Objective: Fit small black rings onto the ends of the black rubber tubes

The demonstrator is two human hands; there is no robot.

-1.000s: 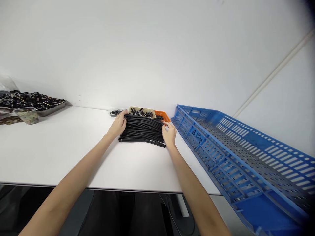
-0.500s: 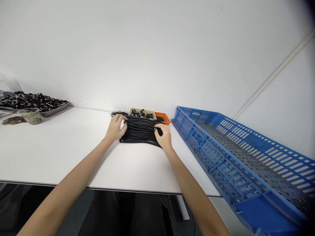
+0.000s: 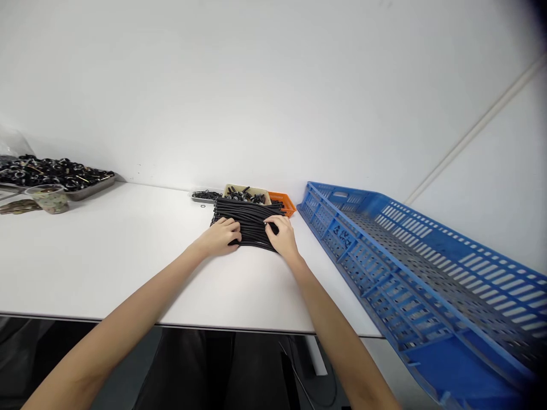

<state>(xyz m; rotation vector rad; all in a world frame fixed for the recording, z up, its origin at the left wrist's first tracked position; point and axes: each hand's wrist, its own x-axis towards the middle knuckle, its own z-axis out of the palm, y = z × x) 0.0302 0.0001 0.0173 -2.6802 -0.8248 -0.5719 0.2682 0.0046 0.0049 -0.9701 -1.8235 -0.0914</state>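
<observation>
A flat stack of thin black tubes (image 3: 250,219) lies side by side on the white table. My left hand (image 3: 221,236) is curled over the near left part of the stack, fingers closed on the tubes. At the right part, my right hand (image 3: 282,234) rests on the tubes with thumb and index finger pinched together. A tiny pale spot shows at those fingertips, too small to name. The hands hide parts of the stack's left and right ends.
Behind the stack stand a small clear tray (image 3: 205,196), a cream tray (image 3: 265,199) of small parts and an orange basket (image 3: 290,206). A long blue crate (image 3: 363,256) borders the right. A metal tray (image 3: 96,187) of black parts and a plastic cup (image 3: 53,200) are left.
My left hand has moved from the far left corner of the stack toward me and rightward, onto its near edge. The clear tray and a small ring behind it now show. My right hand stays put.
</observation>
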